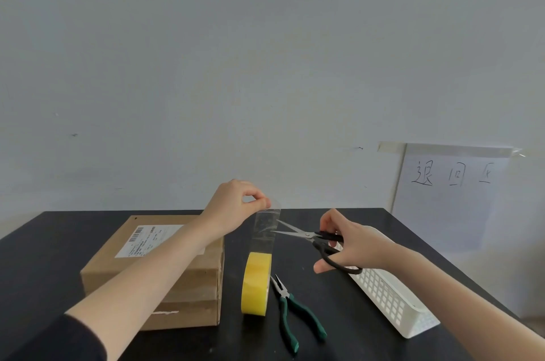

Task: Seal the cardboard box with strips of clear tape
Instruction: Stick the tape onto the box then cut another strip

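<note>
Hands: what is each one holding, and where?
Left hand pinches the clear tape strip at its top; right hand grips the scissors by the black handles.

Your left forearm (165, 257) covers part of the cardboard box (188, 295) top and a corner of its label (141, 242), whose print is too small to read. Your right hand (351, 245) hides parts of the scissors (306, 234) handles and the white basket (389, 301) far end.

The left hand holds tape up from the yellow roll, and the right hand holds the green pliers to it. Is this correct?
Not quite. In the head view the right hand holds black scissors, not the pliers, which lie on the table. The left hand does hold tape up from the yellow roll.
</note>
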Tool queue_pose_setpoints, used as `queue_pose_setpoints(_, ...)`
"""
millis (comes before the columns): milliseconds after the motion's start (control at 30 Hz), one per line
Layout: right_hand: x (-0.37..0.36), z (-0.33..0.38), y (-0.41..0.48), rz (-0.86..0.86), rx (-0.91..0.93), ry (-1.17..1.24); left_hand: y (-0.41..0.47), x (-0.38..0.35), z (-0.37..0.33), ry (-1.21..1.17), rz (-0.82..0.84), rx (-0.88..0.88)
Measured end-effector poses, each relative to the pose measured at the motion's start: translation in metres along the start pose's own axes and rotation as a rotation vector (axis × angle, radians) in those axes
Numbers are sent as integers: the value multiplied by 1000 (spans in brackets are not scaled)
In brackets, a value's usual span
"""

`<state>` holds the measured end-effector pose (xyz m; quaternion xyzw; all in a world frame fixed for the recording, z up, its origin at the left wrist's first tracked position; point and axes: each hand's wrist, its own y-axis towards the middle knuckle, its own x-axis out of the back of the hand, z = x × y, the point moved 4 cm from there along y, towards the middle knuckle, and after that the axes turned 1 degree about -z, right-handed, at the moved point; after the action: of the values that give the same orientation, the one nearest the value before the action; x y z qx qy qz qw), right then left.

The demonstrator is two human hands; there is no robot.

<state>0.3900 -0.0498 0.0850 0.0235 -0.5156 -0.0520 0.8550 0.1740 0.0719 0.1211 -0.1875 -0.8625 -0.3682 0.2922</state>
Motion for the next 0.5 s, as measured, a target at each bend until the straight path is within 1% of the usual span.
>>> queue_pose_setpoints(133,-12,16,14,26,51,63,0,1,2,-10,14,8)
queue_pose_setpoints(300,-19,27,26,16,95,84,-1,2,3,-20,23,12)
queue_pose_setpoints(500,-18,26,31,-16,91,85,-2,4,2,-14,23,8)
